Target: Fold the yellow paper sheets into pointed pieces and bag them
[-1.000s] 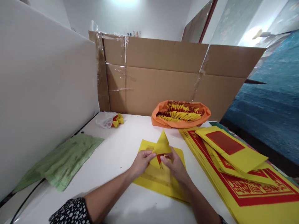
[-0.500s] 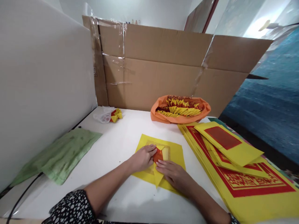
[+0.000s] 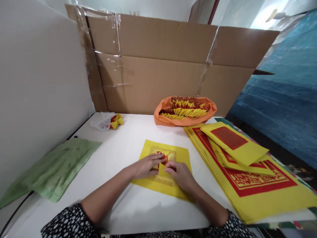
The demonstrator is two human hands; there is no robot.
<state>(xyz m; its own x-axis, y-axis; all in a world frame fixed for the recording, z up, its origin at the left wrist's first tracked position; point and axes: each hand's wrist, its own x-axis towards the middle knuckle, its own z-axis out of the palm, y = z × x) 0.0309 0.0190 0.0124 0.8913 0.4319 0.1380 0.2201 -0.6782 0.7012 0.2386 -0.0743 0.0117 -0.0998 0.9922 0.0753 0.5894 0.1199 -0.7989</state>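
A square yellow sheet (image 3: pixel 146 148) with a pale patterned square in its middle lies flat on the white table. On it is a small folded paper (image 3: pixel 161 169), red and yellow, with pointed flaps. My left hand (image 3: pixel 146 165) lies over the folded paper from the left, its fingers stretched and flat, pressing it down. From the right, my right hand (image 3: pixel 182 173) pinches the edge of the folded paper between thumb and fingertips. Part of the folded paper is hidden under my fingers.
An orange bag (image 3: pixel 165 122) full of folded yellow-and-red papers stands at the back. Stacked yellow papers (image 3: pixel 267 203) with red prints lie at right. A green cloth (image 3: pixel 56 165), a clear plastic bag (image 3: pixel 102 122) and yellow-red folded pieces (image 3: pixel 117 121) are left. Cardboard (image 3: pixel 158 72) walls the back.
The folded paper's long flap, which pointed toward me, is turned up and the paper is shorter. My right hand has gone from flat fingers to a pinch. The camera view has shifted slightly.
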